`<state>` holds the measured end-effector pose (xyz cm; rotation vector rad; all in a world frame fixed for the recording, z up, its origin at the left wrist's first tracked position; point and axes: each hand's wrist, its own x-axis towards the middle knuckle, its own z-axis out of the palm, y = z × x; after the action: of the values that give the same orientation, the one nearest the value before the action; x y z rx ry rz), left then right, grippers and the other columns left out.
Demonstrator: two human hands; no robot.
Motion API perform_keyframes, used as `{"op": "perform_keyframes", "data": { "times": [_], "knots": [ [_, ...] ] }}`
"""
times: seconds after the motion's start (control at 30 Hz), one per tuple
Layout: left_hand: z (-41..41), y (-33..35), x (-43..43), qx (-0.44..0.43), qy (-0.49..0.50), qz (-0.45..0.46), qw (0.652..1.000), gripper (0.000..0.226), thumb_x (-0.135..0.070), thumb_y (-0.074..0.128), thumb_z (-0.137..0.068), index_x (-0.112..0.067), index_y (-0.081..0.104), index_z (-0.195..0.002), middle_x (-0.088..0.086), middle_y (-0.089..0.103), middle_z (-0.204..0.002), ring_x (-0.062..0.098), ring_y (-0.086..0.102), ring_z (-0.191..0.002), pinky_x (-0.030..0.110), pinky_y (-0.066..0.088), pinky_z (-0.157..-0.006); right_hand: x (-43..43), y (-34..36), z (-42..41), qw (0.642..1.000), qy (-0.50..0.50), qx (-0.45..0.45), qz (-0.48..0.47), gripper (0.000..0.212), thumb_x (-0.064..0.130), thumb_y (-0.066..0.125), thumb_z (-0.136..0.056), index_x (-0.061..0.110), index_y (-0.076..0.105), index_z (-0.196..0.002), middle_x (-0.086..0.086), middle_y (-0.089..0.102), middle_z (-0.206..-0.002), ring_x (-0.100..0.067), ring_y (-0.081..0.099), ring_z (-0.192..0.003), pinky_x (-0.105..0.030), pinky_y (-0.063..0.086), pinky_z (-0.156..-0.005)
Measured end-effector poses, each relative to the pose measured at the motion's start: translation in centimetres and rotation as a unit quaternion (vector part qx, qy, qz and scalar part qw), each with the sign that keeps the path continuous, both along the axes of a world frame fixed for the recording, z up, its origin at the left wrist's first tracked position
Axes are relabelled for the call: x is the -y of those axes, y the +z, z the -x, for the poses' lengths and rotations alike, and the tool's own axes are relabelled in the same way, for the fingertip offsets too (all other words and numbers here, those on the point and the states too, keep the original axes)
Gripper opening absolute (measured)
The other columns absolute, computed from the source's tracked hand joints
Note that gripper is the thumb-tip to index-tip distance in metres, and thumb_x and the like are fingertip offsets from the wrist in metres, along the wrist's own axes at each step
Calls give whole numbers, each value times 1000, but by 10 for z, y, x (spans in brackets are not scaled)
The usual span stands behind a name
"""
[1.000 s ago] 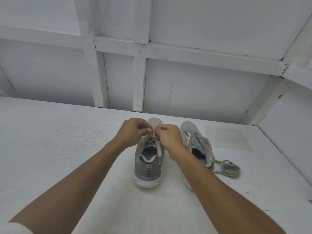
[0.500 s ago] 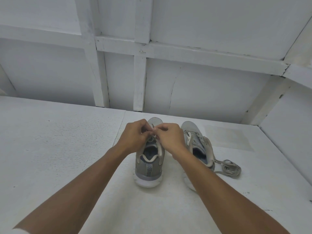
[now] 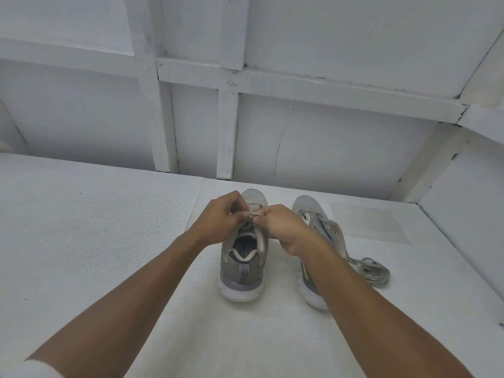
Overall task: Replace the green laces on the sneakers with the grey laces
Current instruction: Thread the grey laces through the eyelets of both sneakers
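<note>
Sneaker (image 3: 242,268), toward the surface's (image 3: 109,241) far edge: left hand (image 3: 218,219) and right hand (image 3: 283,227) fingers pinch its lace (image 3: 252,213), barely moved since a second ago; lacing likely unfinished. Loose lace (image 3: 373,271) near right edge.

Both forearms reach forward, converging. Left hand (image 3: 221,218) and right hand (image 3: 281,223) meet fingertip to fingertip, fingers curled, each pinching the lace (image 3: 253,212) between them.
</note>
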<state>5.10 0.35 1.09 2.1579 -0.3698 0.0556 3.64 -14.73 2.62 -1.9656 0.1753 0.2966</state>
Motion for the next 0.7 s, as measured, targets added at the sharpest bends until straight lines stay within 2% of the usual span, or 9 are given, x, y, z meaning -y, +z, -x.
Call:
{"op": "perform_keyframes", "data": {
  "times": [0.07, 0.13, 0.2, 0.3, 0.37, 0.43, 0.6, 0.7],
  "knots": [
    [-2, 1, 3, -34, 6, 21, 999, 5, -19, 63, -92, -17, 60, -89, -4, 66, -87, 12, 62, -84, 23, 49, -72, -3, -1, 4, 998, -21, 46, 26, 10, 19, 59, -94, 16, 61, -85, -6, 64, -95, -20, 59, -91, -37, 50, -84],
    [-3, 1, 4, -74, 3, 71, 995, 5, -16, 64, -91, -16, 59, -89, 1, 68, -88, 17, 64, -84, 26, 49, -74, -7, -5, 10, 988, -61, 121, 75, 12, 25, 64, -91, 20, 54, -88, -1, 54, -104, -17, 55, -93, -29, 46, -75],
    [-4, 1, 3, -104, 6, 114, 988, 7, -13, 65, -90, -16, 59, -90, 5, 68, -89, 20, 65, -85, 27, 48, -75, -8, -13, 13, 964, -88, 216, 127, 18, 26, 70, -86, 21, 53, -87, 1, 48, -107, -17, 53, -97, -32, 44, -82],
    [-4, -1, 3, -150, 27, 155, 976, 9, -12, 65, -89, -18, 58, -91, 12, 68, -98, 23, 62, -91, 27, 45, -75, -7, -21, 17, 930, -93, 314, 170, 13, 22, 75, -81, 21, 62, -79, 5, 47, -108, -15, 48, -107, -38, 40, -95],
    [-5, -2, 3, -161, 34, 165, 973, 10, -14, 67, -88, -18, 58, -91, 13, 68, -100, 22, 61, -91, 27, 43, -72, -5, -22, 18, 926, -82, 322, 179, 4, 24, 74, -82, 23, 70, -82, 5, 49, -117, -13, 45, -113, -39, 38, -99],
    [-6, -2, 3, -163, 39, 163, 972, 11, -16, 68, -87, -18, 58, -92, 12, 67, -101, 20, 60, -89, 27, 41, -68, -3, -23, 17, 925, -71, 320, 193, 6, 28, 73, -84, 25, 75, -89, 5, 51, -123, -13, 43, -117, -40, 37, -100],
    [-6, -2, 2, -162, 48, 166, 972, 14, -17, 69, -85, -16, 57, -92, 10, 68, -100, 17, 59, -86, 26, 39, -65, -5, -25, 21, 900, -86, 360, 232, 7, 30, 75, -79, 27, 73, -84, 6, 52, -121, -13, 45, -113, -39, 40, -93],
    [-6, -3, 2, -160, 52, 168, 971, 13, -18, 69, -86, -16, 58, -92, 8, 67, -98, 16, 58, -83, 25, 39, -65, -8, -26, 22, 903, -80, 344, 246, 5, 29, 74, -81, 27, 75, -85, 7, 54, -125, -13, 42, -115, -38, 38, -96]
  ]
}}
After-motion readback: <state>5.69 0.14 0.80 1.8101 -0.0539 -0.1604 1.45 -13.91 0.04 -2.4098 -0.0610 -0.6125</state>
